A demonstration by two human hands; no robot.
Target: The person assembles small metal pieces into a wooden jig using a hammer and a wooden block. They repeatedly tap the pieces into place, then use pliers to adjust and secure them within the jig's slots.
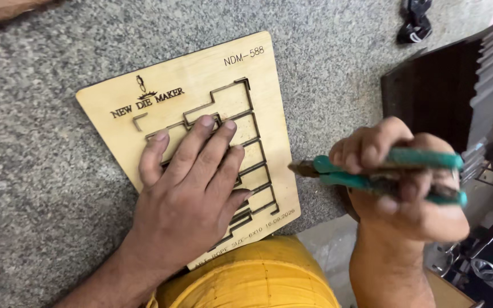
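**Hand pressing a slotted wooden board while the other grips pliers**

At frame centre, the left hand (pixel 192 194) is lying flat, fingers spread, pressing on a pale wooden board (pixel 201 85) cut with stepped slots, which is resting on a grey speckled stone surface (pixel 41 188). At right of the frame, the right hand (pixel 400 182) is closing in a fist around green-handled pliers (pixel 372 171), whose nose is pointing left, just beside the board's right edge. A yellow garment (pixel 252 279) is showing at bottom centre.
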